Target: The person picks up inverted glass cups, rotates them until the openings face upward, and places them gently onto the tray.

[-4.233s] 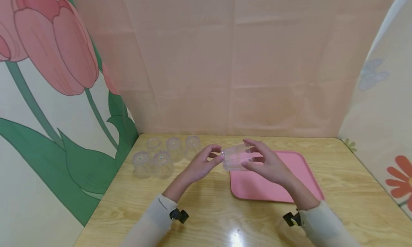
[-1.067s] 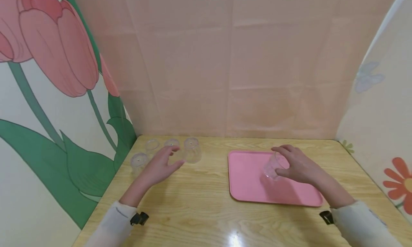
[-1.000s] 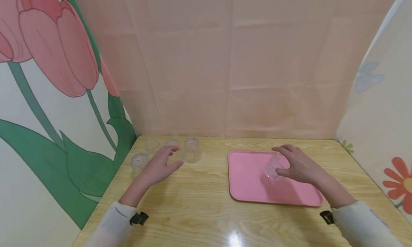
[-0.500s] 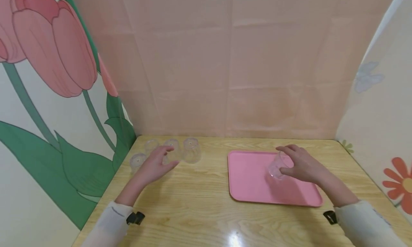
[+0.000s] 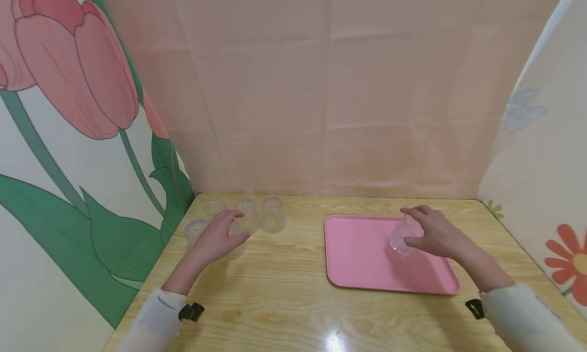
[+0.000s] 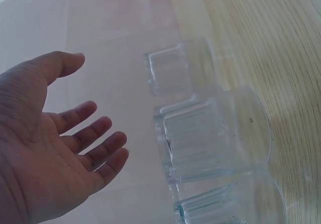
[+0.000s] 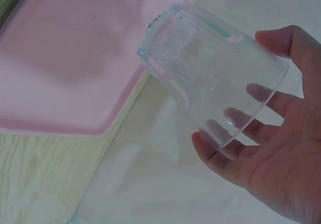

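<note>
Right hand (image 5: 433, 233) pinching a clear tumbler (image 5: 401, 237) above a pink tray (image 5: 355, 260); left hand (image 5: 220, 237) loosely spread.
In the head view the left hand overlaps the grouped tumblers (image 5: 273, 217) on the wood-grain table (image 5: 284, 301); the left wrist view shows a gap between them. The right wrist view alone makes the grip plain, round the open end, thick base facing away.

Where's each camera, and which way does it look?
Head: on the head, facing forward and down at the pink tray; left hand, right hand and sleeves show.
Left wrist: worn there, facing clear cups; left hand shows.
Right wrist: worn there, facing held cup; right hand shows.
Head and right wrist share tray and held cup.
</note>
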`<action>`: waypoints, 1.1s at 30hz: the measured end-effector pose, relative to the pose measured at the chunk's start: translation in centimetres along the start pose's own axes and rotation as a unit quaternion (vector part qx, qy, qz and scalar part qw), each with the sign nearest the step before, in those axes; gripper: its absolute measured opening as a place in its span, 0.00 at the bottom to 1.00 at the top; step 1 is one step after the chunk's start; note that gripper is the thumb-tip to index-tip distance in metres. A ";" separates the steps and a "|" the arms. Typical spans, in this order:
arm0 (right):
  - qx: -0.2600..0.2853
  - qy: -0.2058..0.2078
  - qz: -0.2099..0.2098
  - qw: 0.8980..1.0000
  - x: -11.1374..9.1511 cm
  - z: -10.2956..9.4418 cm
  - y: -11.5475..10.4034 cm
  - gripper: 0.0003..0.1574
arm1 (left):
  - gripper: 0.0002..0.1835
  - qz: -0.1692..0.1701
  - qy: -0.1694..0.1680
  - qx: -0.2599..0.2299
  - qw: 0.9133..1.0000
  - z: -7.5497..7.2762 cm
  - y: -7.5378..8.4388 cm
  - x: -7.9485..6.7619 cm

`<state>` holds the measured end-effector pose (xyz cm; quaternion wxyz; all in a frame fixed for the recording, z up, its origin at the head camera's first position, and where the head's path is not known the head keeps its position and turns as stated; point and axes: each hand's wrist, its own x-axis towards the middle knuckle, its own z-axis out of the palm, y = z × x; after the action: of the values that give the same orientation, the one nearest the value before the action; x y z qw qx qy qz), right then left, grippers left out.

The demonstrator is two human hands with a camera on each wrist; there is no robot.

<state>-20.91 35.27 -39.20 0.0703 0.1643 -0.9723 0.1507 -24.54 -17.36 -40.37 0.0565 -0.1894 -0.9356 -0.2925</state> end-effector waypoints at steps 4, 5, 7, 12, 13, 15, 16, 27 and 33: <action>-0.002 -0.007 0.012 1.000 0.1 0.0 0.6 0.47 | 0.30 -0.001 0.005 0.006 1.000 0.0 -0.1 -0.1; -0.001 -0.009 0.015 1.000 0.1 0.0 0.7 0.48 | 0.30 -0.002 0.006 0.007 1.000 -0.1 -0.1 -0.1; -0.001 -0.012 0.020 1.000 0.1 0.0 1.0 0.48 | 0.29 0.001 0.008 0.012 1.000 -0.1 -0.2 -0.1; -0.004 -0.015 0.027 1.000 0.2 0.1 1.6 0.50 | 0.29 -0.002 0.006 0.015 1.000 -0.3 -0.4 -0.2; -0.004 -0.015 0.028 0.999 0.2 0.1 1.7 0.50 | 0.29 -0.007 0.004 0.013 1.000 -0.3 -0.4 -0.3; -0.006 -0.016 0.031 0.999 0.2 0.2 1.9 0.50 | 0.30 -0.011 0.002 0.015 1.000 -0.3 -0.5 -0.3; -0.006 -0.016 0.032 0.999 0.2 0.2 2.0 0.49 | 0.30 -0.013 0.001 0.016 1.000 -0.4 -0.5 -0.3; -0.014 -0.012 0.036 0.999 0.8 0.4 3.1 0.48 | 0.31 -0.030 -0.001 0.030 0.999 -0.4 -0.7 -0.3; -0.017 -0.003 0.035 0.999 1.2 0.5 3.4 0.48 | 0.31 -0.031 0.000 0.031 0.999 -0.3 -0.9 -0.2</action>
<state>-23.23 37.86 -40.44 0.0648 0.1299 -0.9801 0.1357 -24.73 -18.24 -40.63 0.0534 -0.1589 -0.9495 -0.2651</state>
